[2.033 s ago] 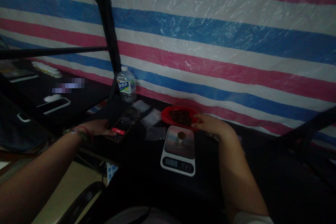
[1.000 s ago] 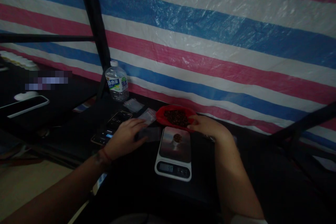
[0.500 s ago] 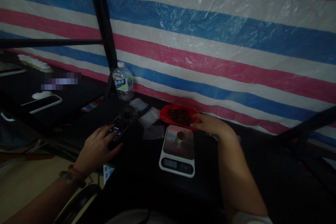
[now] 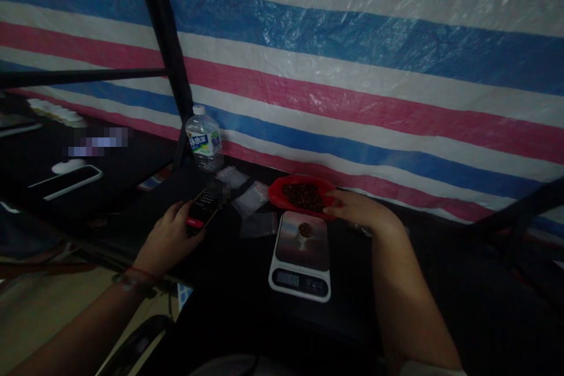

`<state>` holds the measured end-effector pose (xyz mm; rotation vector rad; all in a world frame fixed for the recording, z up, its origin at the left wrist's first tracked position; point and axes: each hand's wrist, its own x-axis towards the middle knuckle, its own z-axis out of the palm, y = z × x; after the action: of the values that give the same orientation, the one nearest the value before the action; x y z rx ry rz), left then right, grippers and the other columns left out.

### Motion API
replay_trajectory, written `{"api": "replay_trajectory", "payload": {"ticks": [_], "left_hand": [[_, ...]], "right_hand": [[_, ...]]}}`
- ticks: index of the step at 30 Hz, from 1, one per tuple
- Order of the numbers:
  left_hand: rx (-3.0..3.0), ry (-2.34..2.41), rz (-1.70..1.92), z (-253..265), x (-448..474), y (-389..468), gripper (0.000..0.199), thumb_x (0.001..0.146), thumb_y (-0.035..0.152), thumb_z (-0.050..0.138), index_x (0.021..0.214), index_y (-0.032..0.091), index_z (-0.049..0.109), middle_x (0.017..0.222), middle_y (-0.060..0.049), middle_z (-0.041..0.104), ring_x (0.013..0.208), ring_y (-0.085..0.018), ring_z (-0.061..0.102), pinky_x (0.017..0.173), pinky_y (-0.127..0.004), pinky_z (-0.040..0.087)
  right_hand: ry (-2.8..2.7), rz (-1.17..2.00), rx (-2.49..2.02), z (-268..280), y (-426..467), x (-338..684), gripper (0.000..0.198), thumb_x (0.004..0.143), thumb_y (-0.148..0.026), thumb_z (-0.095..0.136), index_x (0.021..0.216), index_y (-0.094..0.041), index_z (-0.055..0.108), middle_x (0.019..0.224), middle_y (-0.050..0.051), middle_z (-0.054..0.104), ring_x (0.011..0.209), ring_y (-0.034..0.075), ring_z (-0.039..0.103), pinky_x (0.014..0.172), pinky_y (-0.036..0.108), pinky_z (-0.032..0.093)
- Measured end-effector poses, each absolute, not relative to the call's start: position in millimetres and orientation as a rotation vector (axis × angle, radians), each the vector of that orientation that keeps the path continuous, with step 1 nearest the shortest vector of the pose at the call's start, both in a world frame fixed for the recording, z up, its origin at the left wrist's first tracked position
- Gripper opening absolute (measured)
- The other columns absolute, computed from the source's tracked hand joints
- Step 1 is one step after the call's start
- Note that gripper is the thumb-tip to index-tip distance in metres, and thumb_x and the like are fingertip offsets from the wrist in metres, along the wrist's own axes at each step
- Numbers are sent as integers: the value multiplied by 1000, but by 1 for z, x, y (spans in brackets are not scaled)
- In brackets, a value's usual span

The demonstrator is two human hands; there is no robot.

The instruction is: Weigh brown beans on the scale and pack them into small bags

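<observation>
My left hand [image 4: 170,239] is closed around the lower end of a smartphone [image 4: 201,209], fingers along its left edge and thumb near the bottom right. Its lit dark screen has a red patch low down. With bent fingers, my right hand [image 4: 355,208] grips the right rim of a red tray [image 4: 277,189] that holds small dark brown pieces [image 4: 303,195], too dim to name. Just in front of the tray stands a white digital scale [image 4: 282,294] with its display lit. A small cup [image 4: 305,237] of brown bits sits on its plate.
Clear plastic bags [image 4: 250,200] lie between phone and tray. A large plastic bottle [image 4: 205,140] stands by the black frame post [image 4: 165,41]. On the left table are another phone [image 4: 73,181] and a white mouse [image 4: 67,166]. A striped tarp [image 4: 352,79] hangs behind.
My left fingers have drawn back from the phone's screen to its edge, and the screen's picture has changed. My right hand stays at the tray's rim. The view has shifted slightly.
</observation>
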<state>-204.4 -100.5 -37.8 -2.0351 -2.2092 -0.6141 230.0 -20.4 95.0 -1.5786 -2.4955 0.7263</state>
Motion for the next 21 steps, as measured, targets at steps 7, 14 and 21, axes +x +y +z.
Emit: {"api": "replay_trajectory", "payload": {"ticks": [7, 14, 21], "left_hand": [[-2157, -2188, -450, -32, -220, -83, 82, 78, 68, 49, 139, 13, 47, 147, -20, 40, 128, -40, 47, 104, -51, 41], [-2193, -2111, -375, -19, -225, -65, 78, 79, 71, 46, 134, 16, 54, 145, -17, 45, 126, -38, 49, 105, -50, 40], [-2272, -2030, -604, -1, -198, -83, 63, 82, 61, 50, 124, 15, 60, 132, -15, 58, 121, -34, 54, 104, -47, 42]], "right_hand": [[-2475, 723, -1606, 90, -16, 234, 41, 83, -44, 62, 117, -21, 67, 106, 9, 72, 87, 24, 66, 78, 33, 50], [-2496, 734, -1678, 90, -15, 230, 43, 85, -45, 58, 119, -20, 64, 104, 9, 72, 85, 23, 66, 74, 32, 49], [-2506, 748, -1679, 97, -20, 224, 42, 85, -42, 58, 119, -20, 65, 109, 9, 71, 91, 25, 66, 81, 34, 49]]}}
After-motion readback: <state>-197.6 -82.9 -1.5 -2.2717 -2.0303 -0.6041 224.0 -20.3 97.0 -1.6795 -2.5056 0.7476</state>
